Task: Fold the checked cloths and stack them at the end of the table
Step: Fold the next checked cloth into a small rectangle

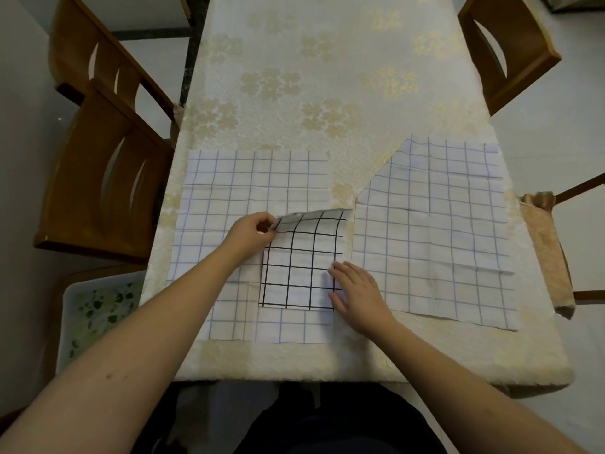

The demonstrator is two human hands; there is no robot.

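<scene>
Black-lined checked cloth [302,263], already folded small, lies at six o'clock on the worktop [294,93] atop a pale-checked cloth [229,191], and my left hand [252,234] pinches its far-left corner and lifts it, I think to fold it again. My right hand [357,293] presses flat and open on its right edge to pin it. Another pale cloth [435,231] lies at three o'clock; something checked at twelve o'clock is cut off.

Head camera looks steeply down, close over the table's [327,93] near end.
</scene>
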